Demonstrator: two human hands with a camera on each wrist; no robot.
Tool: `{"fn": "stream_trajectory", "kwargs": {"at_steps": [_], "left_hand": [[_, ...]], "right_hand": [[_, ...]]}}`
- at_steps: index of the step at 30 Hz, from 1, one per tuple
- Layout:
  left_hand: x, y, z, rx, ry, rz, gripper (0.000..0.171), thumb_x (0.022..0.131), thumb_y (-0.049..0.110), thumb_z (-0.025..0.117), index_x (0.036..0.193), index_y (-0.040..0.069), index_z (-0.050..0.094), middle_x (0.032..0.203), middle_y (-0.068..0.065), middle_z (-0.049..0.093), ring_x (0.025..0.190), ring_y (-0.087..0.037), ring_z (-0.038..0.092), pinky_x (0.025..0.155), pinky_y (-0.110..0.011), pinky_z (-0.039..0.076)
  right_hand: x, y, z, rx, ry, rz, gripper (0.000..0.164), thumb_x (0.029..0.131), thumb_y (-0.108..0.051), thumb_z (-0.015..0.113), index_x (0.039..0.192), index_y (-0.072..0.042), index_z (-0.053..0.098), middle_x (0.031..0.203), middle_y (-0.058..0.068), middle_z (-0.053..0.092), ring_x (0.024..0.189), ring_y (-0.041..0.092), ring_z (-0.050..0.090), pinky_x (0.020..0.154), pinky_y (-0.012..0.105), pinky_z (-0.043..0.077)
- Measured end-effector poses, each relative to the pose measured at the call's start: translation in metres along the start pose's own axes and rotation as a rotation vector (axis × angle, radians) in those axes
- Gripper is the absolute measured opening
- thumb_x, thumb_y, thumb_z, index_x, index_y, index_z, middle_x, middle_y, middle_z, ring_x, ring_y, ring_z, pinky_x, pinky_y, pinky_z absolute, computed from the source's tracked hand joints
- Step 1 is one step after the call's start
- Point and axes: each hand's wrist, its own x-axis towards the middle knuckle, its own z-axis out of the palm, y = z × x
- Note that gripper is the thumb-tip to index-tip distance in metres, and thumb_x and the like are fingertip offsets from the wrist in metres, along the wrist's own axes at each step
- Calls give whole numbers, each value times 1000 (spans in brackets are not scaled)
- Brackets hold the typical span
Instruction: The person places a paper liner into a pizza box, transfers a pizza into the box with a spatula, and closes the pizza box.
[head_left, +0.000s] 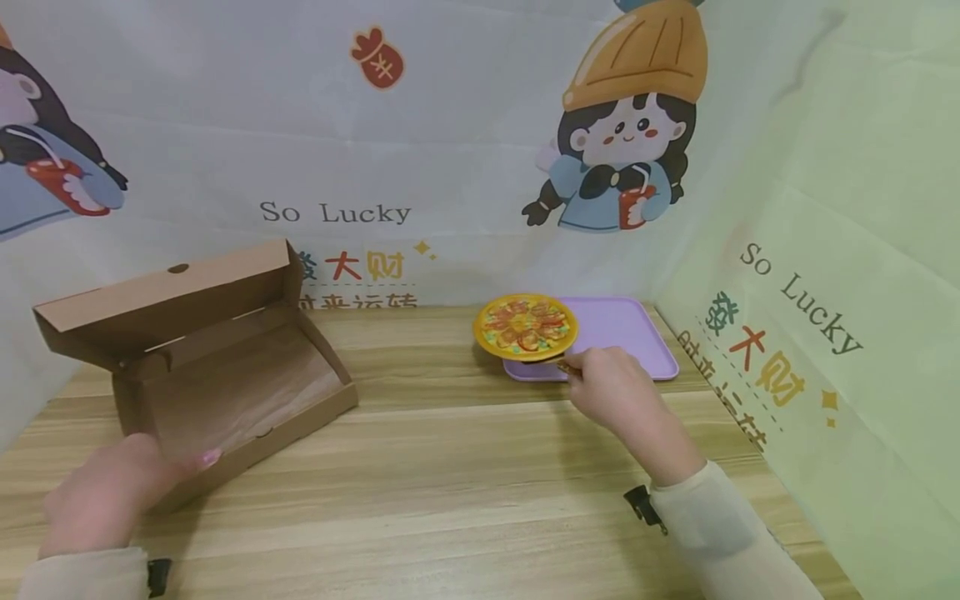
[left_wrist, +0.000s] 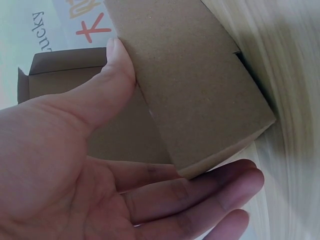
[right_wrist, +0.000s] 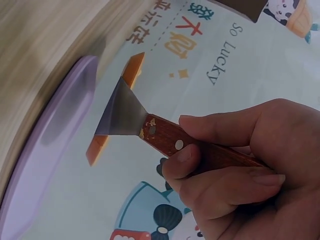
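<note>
At the left, an open brown cardboard pizza box (head_left: 247,392) sits with its lid raised. My left hand (head_left: 112,487) holds its near left corner; in the left wrist view the thumb (left_wrist: 120,65) hooks over the wall's edge, the other fingers loosely outside. My right hand (head_left: 611,392) grips the brown wooden handle (right_wrist: 167,137) of a metal spatula (right_wrist: 125,112). A toy pizza (head_left: 525,327) with a yellow rim lies on the spatula's blade, raised over the left part of a purple tray (head_left: 618,333). The pizza hides part of that tray.
The wooden table (head_left: 450,483) runs up to a printed cloth backdrop (head_left: 450,150) behind and a matching cloth side (head_left: 847,275) at the right. The box's raised lid (head_left: 172,292) stands close to the rear cloth.
</note>
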Motion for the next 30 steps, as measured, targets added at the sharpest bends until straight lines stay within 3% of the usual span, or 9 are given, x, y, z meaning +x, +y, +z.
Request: {"fn": "stream_trajectory", "kwargs": {"at_steps": [4, 12, 18, 30], "left_hand": [[-1, 0, 1, -1, 4, 0, 117, 92, 88, 48, 142, -18, 44, 145, -48, 45, 126, -70, 51, 88, -82, 46], [1, 0, 1, -4, 7, -6, 119, 91, 89, 48, 142, -18, 44, 145, -48, 44, 127, -70, 50, 88, -83, 45], [0, 1, 1, 2, 6, -17, 121, 90, 90, 49, 143, -18, 43, 145, -49, 44, 127, -70, 50, 88, -82, 46], [3, 0, 1, -9, 2, -25, 120, 90, 89, 48, 144, -18, 43, 146, -49, 43, 128, -71, 48, 90, -85, 44]], "right_hand": [[-2, -5, -2, 0, 1, -25, 14, 97, -10, 66, 98, -12, 79, 83, 9, 73, 67, 24, 57, 57, 35, 45], [-6, -23, -14, 10, -41, -71, 28, 100, -10, 63, 120, -15, 82, 97, 9, 80, 71, 22, 58, 60, 32, 45], [-8, -38, -23, 18, -47, -116, 28, 101, -12, 63, 119, -19, 82, 89, 4, 77, 72, 21, 57, 64, 34, 47], [-15, -58, -30, 46, -69, -148, 30, 98, -9, 63, 120, -16, 82, 85, 3, 74, 71, 20, 57, 59, 30, 43]]}}
